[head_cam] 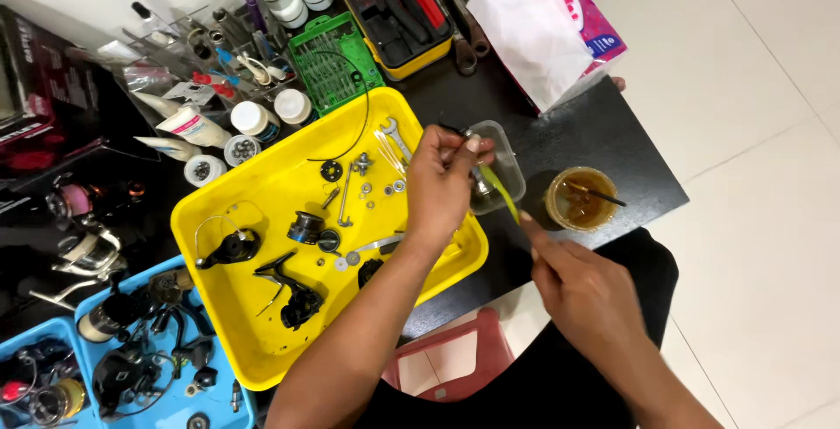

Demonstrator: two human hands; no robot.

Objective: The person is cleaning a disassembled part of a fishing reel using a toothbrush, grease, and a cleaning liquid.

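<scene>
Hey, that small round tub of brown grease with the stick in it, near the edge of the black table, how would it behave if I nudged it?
The tub looks small and light, so it would probably slide. The stick leaning over its rim might swing or fall out. It sits near the table edge, so a hard push could send it off.

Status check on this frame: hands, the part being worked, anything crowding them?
Left hand pinches small metal part over clear plastic container. Right hand holds green brush against it. Grease jar close beside; yellow tray adjoining.

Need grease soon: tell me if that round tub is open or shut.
Open: the round tub has no lid, brownish grease shows inside, and a dark stick rests in it.
</scene>
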